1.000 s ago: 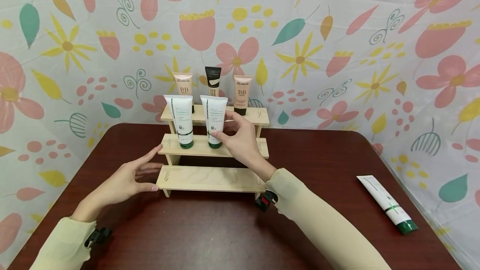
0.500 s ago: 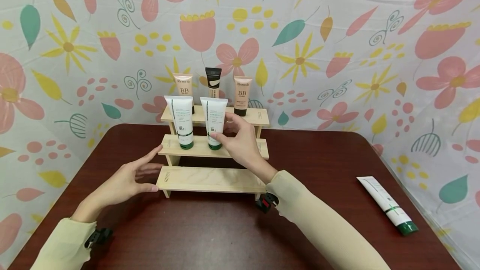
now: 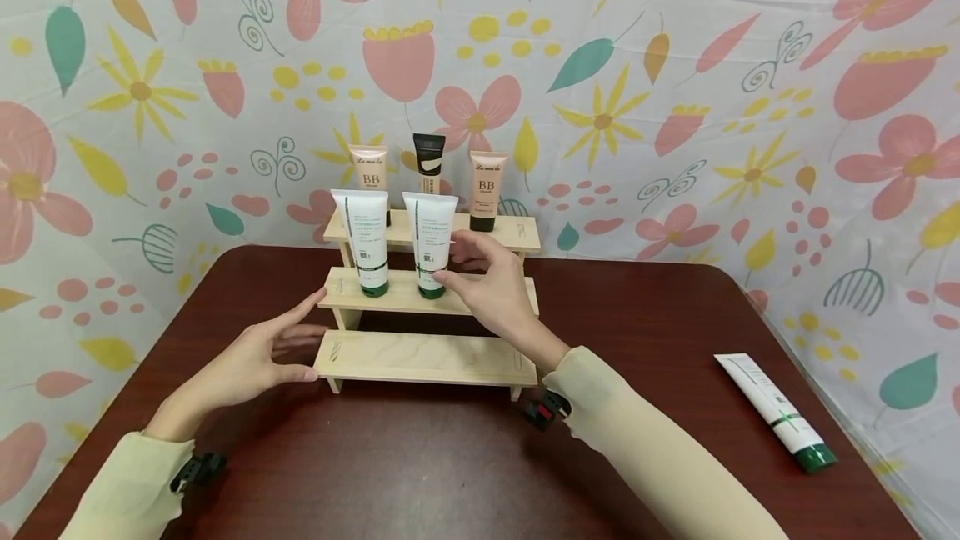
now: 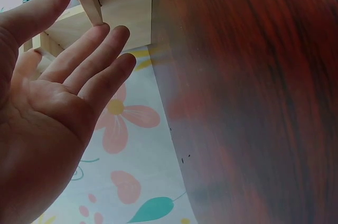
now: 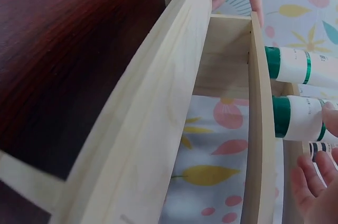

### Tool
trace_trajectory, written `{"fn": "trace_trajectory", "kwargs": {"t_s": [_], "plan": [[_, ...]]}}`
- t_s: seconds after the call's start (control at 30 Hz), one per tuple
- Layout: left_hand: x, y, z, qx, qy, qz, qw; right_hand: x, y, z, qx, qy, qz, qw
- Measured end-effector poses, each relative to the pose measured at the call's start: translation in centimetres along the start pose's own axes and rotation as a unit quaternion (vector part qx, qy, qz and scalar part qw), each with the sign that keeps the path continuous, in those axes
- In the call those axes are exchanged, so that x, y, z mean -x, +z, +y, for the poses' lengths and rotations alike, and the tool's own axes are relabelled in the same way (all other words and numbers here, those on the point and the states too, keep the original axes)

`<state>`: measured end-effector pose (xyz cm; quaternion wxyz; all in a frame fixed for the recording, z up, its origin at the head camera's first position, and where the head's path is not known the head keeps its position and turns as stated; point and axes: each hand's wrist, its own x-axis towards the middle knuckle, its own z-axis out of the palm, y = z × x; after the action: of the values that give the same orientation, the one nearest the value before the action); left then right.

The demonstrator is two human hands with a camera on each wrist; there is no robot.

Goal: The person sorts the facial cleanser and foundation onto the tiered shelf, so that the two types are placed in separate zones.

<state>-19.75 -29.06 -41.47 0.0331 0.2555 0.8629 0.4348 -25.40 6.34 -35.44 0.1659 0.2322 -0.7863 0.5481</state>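
Observation:
A three-tier wooden stand (image 3: 420, 357) stands on the table. Two white squeeze tubes with green caps, a left tube (image 3: 366, 232) and a right tube (image 3: 427, 232), stand cap-down on its middle tier. My right hand (image 3: 491, 290) is at the right tube's right side, the thumb tip at its lower edge and the fingers spread loosely apart from it in the right wrist view. My left hand (image 3: 243, 361) rests its fingertips against the stand's left end, thumb at the bottom tier and index finger at the middle one. Its palm (image 4: 47, 113) holds nothing in the left wrist view.
Along the top tier stand two beige BB cream tubes, a left one (image 3: 370, 169) and a right one (image 3: 485, 190), with a black-topped tube (image 3: 429, 158) between them. Another white tube (image 3: 776, 411) lies at the table's right. A floral cloth (image 3: 637, 140) hangs behind.
My right hand has shifted slightly right, its thumb sliding from the right tube's front to its edge. The tube stays standing. My left hand has stayed at the stand.

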Motion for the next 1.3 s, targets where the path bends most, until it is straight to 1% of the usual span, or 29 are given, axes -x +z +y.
{"fn": "trace_trajectory", "kwargs": {"t_s": [0.07, 0.17, 0.23, 0.47, 0.63, 0.73, 0.87, 1.07, 1.3], "plan": [[0.0, 0.1, 0.0, 0.000, -0.001, -0.001, 1.0000, 0.4, -0.6, 0.0, 0.003, -0.002, 0.002, 1.0000], [0.0, 0.1, 0.0, 0.000, -0.005, -0.003, 1.0000, 1.2, -1.8, 0.0, 0.026, -0.007, -0.002, 0.9996], [-0.1, 0.1, -0.1, 0.000, -0.010, -0.004, 0.9999, 1.7, -2.7, 0.0, 0.044, -0.017, -0.002, 0.9989], [-0.2, -0.1, 0.0, -0.004, -0.010, -0.005, 0.9999, 3.9, -6.2, -0.2, 0.102, -0.079, -0.008, 0.9916], [-0.1, -0.1, 0.0, -0.009, -0.007, -0.003, 0.9999, 5.5, -8.5, 0.5, 0.132, -0.090, -0.006, 0.9871], [-0.1, -0.1, 0.1, -0.008, -0.002, -0.002, 1.0000, 6.5, -9.8, 1.1, 0.158, -0.083, -0.006, 0.9839], [0.0, 0.0, 0.2, -0.005, -0.001, -0.002, 1.0000, 8.2, -11.4, 1.8, 0.186, -0.053, 0.000, 0.9812], [0.1, -0.1, 0.3, -0.008, 0.002, -0.002, 1.0000, 10.4, -13.6, 2.6, 0.200, -0.017, 0.005, 0.9797], [-0.1, 0.0, 0.0, -0.017, -0.008, -0.002, 0.9998, 12.6, -16.3, 3.2, 0.225, 0.001, 0.017, 0.9743]]}}
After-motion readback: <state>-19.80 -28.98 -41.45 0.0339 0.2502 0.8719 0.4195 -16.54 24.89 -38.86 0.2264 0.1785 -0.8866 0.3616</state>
